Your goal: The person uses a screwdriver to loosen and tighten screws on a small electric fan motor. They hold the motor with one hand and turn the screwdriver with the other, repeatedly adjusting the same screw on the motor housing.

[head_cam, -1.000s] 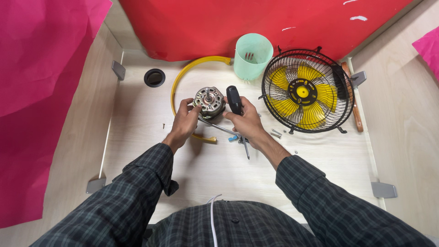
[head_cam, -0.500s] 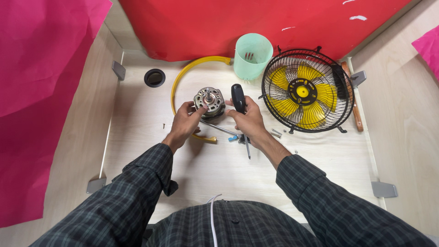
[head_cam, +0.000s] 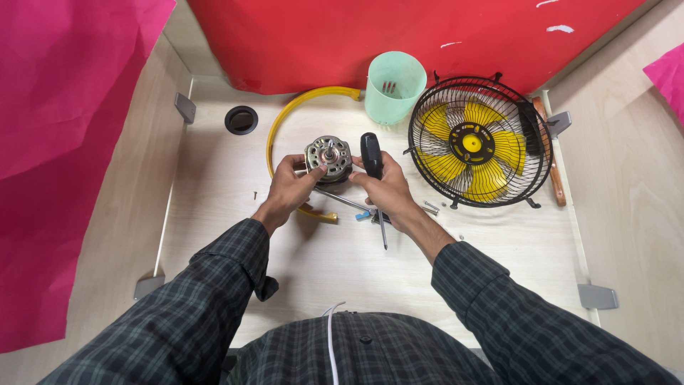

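Observation:
My left hand (head_cam: 291, 185) grips a round grey fan motor (head_cam: 328, 157) with copper windings, held just above the pale wooden table (head_cam: 214, 214). My right hand (head_cam: 385, 189) is wrapped around the black handle of a screwdriver (head_cam: 371, 155), which stands upright right beside the motor; it also seems to touch the motor's right side. A thin metal shaft (head_cam: 342, 201) runs below the motor between both hands.
A yellow curved ring (head_cam: 303, 107) lies behind the motor. A mint green cup (head_cam: 394, 89) stands at the back. A black caged fan with yellow blades (head_cam: 474, 141) lies at the right. Another screwdriver (head_cam: 381, 228) and loose screws (head_cam: 429, 208) lie near my right wrist. A round hole (head_cam: 241, 120) opens at back left.
The screwdriver in my right hand has shifted slightly right and stands more upright beside the motor. My left hand stays on the motor.

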